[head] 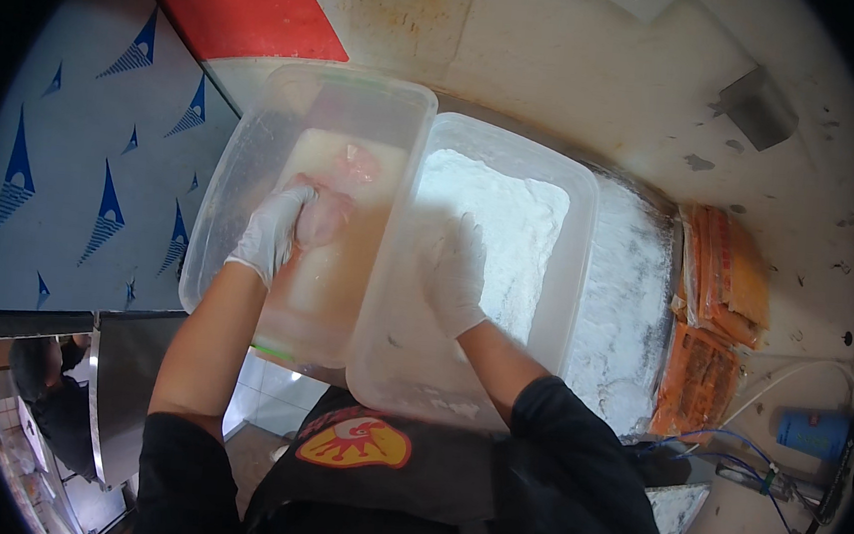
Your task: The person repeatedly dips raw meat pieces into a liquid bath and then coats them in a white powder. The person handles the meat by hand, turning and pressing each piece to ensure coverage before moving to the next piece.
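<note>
My left hand [273, 231], in a pale disposable glove, reaches into a translucent plastic tub [231, 199] on the left. It grips a piece of raw, pinkish meat [321, 219], probably chicken, above cloudy liquid [329, 270]. Another pink piece of meat [358, 162] shows in the liquid farther back. My right hand [460, 277], gloved the same way, is over a second plastic tub [579, 226] holding white powder [517, 221] that looks like flour. Its fingers are stretched out flat with nothing visible in them; whether it touches the powder I cannot tell.
White powder covers a surface [621, 282] right of the tubs. Orange plastic packets [727, 272] stand beyond it. A blue can [811, 433] and cables [748, 443] are at far right. A panel with blue sail-like prints [66, 163] borders the left; another person [59, 404] appears at lower left.
</note>
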A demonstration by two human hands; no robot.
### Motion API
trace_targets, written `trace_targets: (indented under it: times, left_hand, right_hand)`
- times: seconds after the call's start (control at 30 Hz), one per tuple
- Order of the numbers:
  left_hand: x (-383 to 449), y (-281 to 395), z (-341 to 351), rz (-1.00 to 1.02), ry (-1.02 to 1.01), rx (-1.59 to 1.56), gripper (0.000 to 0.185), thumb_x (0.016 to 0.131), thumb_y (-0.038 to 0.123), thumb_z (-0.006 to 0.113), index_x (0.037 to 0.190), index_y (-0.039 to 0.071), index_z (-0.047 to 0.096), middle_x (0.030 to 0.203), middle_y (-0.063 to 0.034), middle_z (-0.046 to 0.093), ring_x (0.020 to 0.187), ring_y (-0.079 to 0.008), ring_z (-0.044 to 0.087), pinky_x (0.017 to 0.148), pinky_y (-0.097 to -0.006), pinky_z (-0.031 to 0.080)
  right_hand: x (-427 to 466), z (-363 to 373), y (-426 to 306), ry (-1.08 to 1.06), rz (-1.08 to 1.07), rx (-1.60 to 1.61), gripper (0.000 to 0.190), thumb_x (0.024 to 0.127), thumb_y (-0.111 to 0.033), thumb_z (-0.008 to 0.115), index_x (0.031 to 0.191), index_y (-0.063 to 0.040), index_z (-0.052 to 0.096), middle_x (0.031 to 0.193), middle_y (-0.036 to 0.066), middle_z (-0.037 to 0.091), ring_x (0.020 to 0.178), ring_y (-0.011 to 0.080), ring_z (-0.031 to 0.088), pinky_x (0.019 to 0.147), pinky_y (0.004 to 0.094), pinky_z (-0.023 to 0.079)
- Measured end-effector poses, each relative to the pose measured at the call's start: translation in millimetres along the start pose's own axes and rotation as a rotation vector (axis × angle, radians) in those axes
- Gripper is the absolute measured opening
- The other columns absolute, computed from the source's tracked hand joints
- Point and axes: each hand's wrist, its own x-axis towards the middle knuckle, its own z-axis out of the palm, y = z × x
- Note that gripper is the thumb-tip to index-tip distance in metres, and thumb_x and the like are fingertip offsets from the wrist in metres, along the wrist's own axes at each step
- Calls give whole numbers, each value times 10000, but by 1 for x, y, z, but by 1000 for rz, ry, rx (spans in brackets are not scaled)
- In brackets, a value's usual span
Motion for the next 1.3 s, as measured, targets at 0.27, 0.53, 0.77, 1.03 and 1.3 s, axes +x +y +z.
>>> trace_targets:
  times: [0.27,0.53,0.77,1.03,1.3]
  left_hand:
    - [10,-15,-20,-53,-51,-91,306,872,2,468,1163,44,549,1013,-78,606,882,-189,635,711,-297,566]
    - [14,-4,-11,-81,-242,161,245,865,74,594,1108,45,598,1014,-52,627,767,-166,602,583,-316,506]
    - [86,-43,-69,-219,-441,561,48,784,83,656,825,100,637,716,-10,597,520,-125,504,454,-283,380]
    - [82,-34,-43,194,-166,1323,646,687,351,788,1192,14,566,1087,-137,569,820,-273,598,592,-392,524]
    - [49,-15,-20,84,-99,905,772,614,227,849,1306,105,532,1011,-149,667,757,-286,665,474,-376,489]
  right_hand:
    - [-12,26,1,152,-121,-439,756,874,-370,545,1443,40,262,1495,244,257,1364,441,244,1124,527,153]
    - [46,-56,3,-415,83,-494,484,862,-358,601,1317,-208,536,1299,118,551,1230,348,463,999,502,380]
    - [23,-93,-5,-421,-13,-399,412,809,-321,706,1164,-119,650,1026,168,667,937,310,635,849,370,490]
    - [16,-170,-42,-50,-151,-498,219,821,-192,651,1002,-78,699,894,150,671,820,313,648,769,396,509]
    - [-49,-67,-19,-188,-9,-669,241,864,-258,581,968,-58,667,948,153,661,870,329,654,784,424,524]
